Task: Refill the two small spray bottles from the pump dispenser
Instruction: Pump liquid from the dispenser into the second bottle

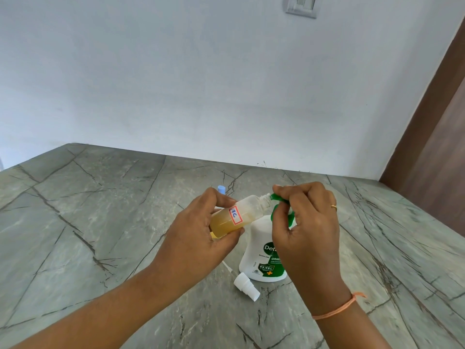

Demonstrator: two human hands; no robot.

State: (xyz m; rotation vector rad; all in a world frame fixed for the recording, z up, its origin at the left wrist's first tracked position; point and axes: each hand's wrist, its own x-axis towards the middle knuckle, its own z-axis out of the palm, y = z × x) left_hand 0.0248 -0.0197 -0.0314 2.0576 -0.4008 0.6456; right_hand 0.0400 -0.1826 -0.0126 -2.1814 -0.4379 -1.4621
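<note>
Both grips full.
Tilted spray bottle [239, 212] wrapped in the left grip [198, 235]; right grip [309, 222] pinches the pump nozzle [276, 198] at its neck.

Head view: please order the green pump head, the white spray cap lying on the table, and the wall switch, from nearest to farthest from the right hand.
1. green pump head, pinched by the right hand.
2. white spray cap, lying lower left, toward the person.
3. wall switch, high up.
</note>
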